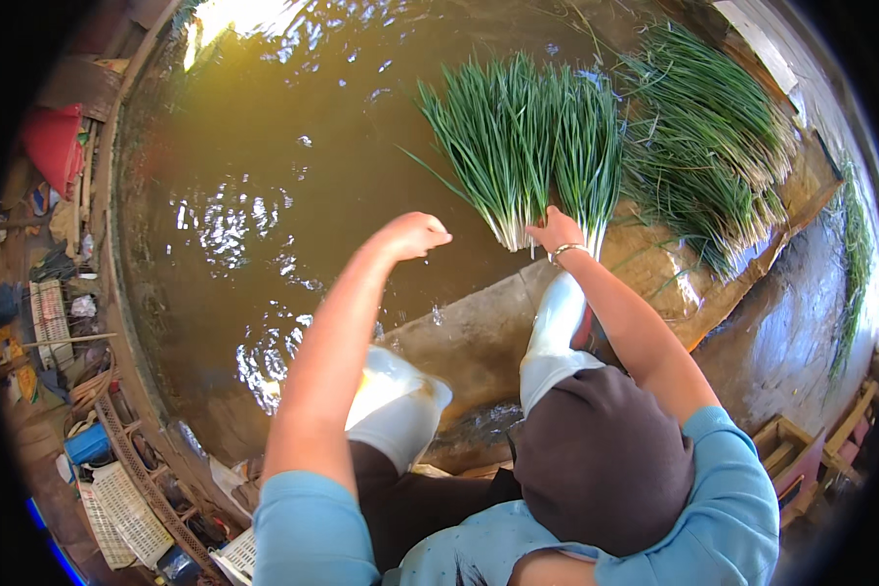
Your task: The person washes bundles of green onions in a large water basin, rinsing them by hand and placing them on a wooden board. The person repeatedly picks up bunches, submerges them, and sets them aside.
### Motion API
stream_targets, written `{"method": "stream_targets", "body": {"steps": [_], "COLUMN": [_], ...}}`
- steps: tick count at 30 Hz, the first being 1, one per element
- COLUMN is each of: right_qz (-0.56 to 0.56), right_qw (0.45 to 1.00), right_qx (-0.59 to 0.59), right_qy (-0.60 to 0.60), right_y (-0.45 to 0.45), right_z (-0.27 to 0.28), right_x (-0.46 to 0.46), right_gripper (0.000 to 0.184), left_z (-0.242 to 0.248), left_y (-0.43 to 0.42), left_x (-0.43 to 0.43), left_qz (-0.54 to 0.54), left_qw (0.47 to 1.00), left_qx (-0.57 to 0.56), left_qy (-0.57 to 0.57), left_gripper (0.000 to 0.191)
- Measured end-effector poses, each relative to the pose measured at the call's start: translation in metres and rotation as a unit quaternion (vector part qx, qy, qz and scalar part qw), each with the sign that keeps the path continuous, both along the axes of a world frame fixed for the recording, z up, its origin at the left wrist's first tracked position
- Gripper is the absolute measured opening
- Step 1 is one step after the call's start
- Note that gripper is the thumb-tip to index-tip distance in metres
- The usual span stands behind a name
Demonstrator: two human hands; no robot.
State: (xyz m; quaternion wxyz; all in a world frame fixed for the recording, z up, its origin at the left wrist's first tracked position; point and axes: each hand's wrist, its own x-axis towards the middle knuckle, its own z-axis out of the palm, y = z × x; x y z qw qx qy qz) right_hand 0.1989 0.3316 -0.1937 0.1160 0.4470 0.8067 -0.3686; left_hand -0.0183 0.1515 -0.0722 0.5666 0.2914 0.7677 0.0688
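Observation:
My left hand [414, 236] is over the muddy brown water [322, 183], its fingers curled and slightly blurred; I see nothing held, but the inside of the hand is hidden. My right hand [557, 233], with a bangle at the wrist, is at the white lower stems of green onions [498, 146], thumb and fingers around a few stems. These onions lie fanned in two adjoining clumps, leaves pointing away from me. A larger pile of green onions [710, 132] lies at the upper right on a brown sheet [652, 264].
A concrete ledge [469, 322] runs below the onions, near my knees in whitish leg covers [403, 410]. The basin's curved rim [113, 220] is on the left, with white plastic crates [132, 513], a blue container [88, 443] and litter beyond. A wooden frame [784, 439] stands at the lower right.

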Motion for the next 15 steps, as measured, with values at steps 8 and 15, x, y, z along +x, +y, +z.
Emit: {"method": "stream_targets", "body": {"steps": [8,15], "right_qz": [-0.076,-0.06], "right_qw": [0.972,0.941], "right_qx": [-0.189,-0.22], "right_qy": [0.114,0.251], "right_y": [0.025,-0.009], "right_z": [0.023,0.047], "right_x": [0.027,-0.019], "right_gripper": [0.015,0.011], "left_z": [-0.141,-0.139], "left_y": [0.015,0.02], "left_x": [0.095,0.126], "left_qz": [0.52,0.585], "left_qw": [0.791,0.73], "left_qx": [0.179,0.224], "left_qy": [-0.268,-0.272], "left_gripper": [0.039,0.026]}}
